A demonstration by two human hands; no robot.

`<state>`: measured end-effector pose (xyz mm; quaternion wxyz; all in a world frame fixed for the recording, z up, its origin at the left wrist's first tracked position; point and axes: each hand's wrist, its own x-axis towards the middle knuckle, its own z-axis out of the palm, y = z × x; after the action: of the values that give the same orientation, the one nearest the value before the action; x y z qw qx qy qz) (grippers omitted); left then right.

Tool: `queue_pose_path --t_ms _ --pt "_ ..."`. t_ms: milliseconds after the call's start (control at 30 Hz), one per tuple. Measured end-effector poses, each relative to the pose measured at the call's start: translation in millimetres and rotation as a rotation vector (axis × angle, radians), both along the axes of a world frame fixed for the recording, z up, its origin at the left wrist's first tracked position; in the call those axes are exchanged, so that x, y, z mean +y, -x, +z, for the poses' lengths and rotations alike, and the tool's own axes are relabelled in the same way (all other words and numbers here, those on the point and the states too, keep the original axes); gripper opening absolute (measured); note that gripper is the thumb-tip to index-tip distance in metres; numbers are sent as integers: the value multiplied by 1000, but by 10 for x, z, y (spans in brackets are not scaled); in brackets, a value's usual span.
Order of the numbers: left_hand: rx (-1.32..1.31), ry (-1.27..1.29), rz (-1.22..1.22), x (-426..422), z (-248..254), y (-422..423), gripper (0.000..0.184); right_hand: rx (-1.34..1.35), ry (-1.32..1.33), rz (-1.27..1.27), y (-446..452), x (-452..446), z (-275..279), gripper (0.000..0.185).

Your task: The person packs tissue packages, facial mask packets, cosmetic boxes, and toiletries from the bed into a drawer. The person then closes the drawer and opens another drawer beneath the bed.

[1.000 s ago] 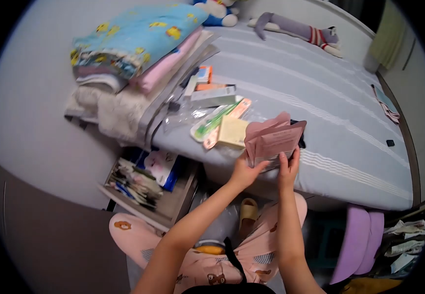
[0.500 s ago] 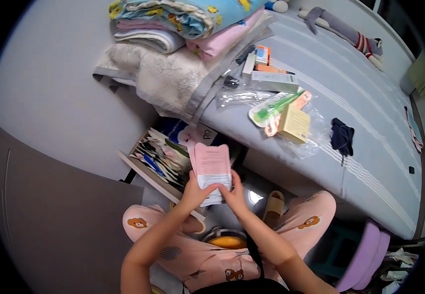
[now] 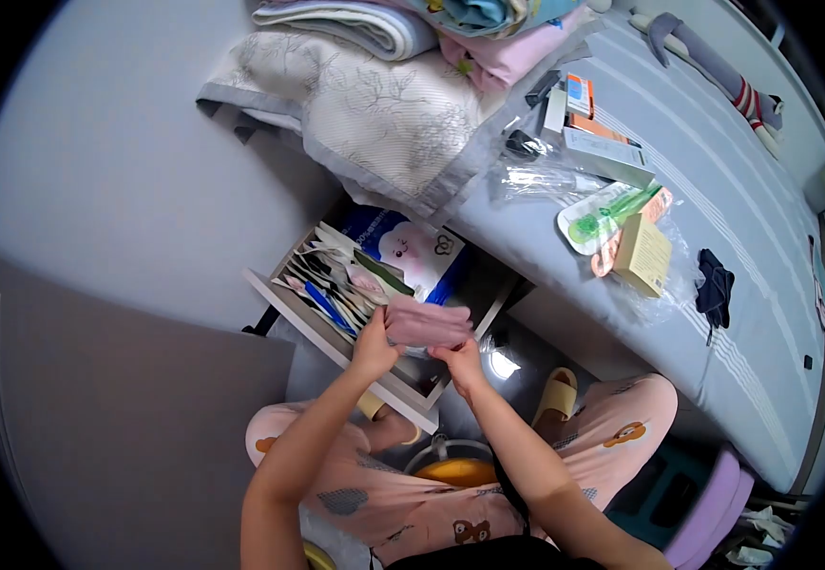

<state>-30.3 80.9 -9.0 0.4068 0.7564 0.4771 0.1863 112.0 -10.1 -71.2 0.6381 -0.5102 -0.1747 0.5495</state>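
The left hand (image 3: pixel 374 355) and right hand (image 3: pixel 463 367), fingers closed, grip pink packets (image 3: pixel 428 324) from either side above an open drawer (image 3: pixel 412 407). Their printed face, visible moments ago, has tipped away, leaving the bundle nearly edge-on; its visible length runs crosswise (where the tops point is blurred).

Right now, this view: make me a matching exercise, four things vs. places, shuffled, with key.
Things
1. pink packets
2. blue-and-white package
3. pale yellow box
4. grey plush toy

Places
A. along the far edge of the bed
B. inside the open drawer
C. on the near side of the bed
D. held between left hand and right hand

Pairs: 1-D, 2-B, 3-C, 4-A
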Motion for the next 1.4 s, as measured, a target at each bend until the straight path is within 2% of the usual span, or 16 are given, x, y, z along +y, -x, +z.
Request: queue_pose_path --t_ms 100,167,233,367,400,500,567,633,767,933,1033,1067,1167,1233,1300,1400 --pt "160 71 22 -25 -200 78 65 -254 -6 74 60 -4 -69 46" --pt "89 69 -6 -8 -256 105 66 -374 -62 75 72 -16 -119 45" --pt "-17 68 -29 -40 -165 57 68 -306 6 65 40 -36 -65 46" --pt "245 72 -104 26 -154 -68 74 -75 38 -65 38 -52 -177 47" --pt "190 45 -142 87 -179 -110 74 -39 29 -72 11 -40 -149 50" --pt "153 -49 -162 204 -251 -366 67 -82 -21 -290 -52 9 -29 52" --pt "356 -69 -147 273 -283 -622 63 -435 111 -302 -166 -54 15 51" --pt "465 -31 -162 369 -438 -860 63 -404 99 -300 -290 -130 -90 49" --pt "370 31 -143 528 -1022 -1221 71 -443 196 -304 -393 -288 -199 44" --pt "450 -161 -154 239 -1217 -1265 65 -437 256 -306 -449 -372 -217 38" --pt "445 -555 -30 96 -1317 -1282 65 -450 236 -312 -448 -368 -276 37" --pt "441 -537 -67 94 -1346 -1274 62 -454 231 -318 -451 -382 -274 37" --pt "311 -260 -174 26 -1063 -1192 58 -454 179 -341 -484 -416 -215 35" --pt "115 -299 -64 -39 -1028 -1152 47 -506 127 -349 -538 -454 64 30" --pt "-128 -325 -35 -161 -610 -1130 32 -640 -5 -412 -649 -474 360 29" --pt "-479 -288 -71 -368 -46 -1291 26 -861 -195 -546 -867 -534 1195 20"
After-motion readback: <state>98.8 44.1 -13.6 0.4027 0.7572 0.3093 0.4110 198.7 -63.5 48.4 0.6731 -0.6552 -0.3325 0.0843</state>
